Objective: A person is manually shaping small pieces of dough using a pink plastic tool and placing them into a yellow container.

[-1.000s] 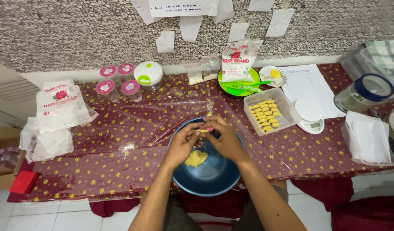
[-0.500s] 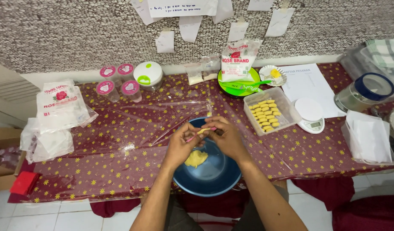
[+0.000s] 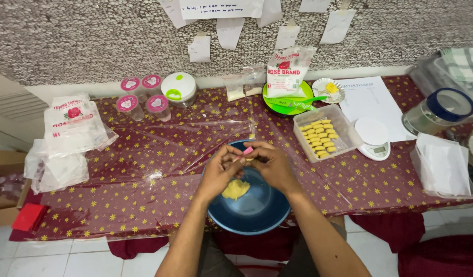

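Both hands, left hand (image 3: pixel 219 172) and right hand (image 3: pixel 271 165), pinch a pink tool (image 3: pixel 248 151) over the blue bowl (image 3: pixel 257 213), clear tray of yellow pieces (image 3: pixel 320 133) at two o'clock.

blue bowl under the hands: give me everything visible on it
The blue bowl is round, deep and looks like plastic, with a smooth glossy inside. It sits upright at the near edge of the table, on the clear sheet over the maroon star-print cloth. A lump of yellow dough lies inside on its left slope. The left hand and right hand meet above its far rim, hiding it; whether they touch it cannot be told.
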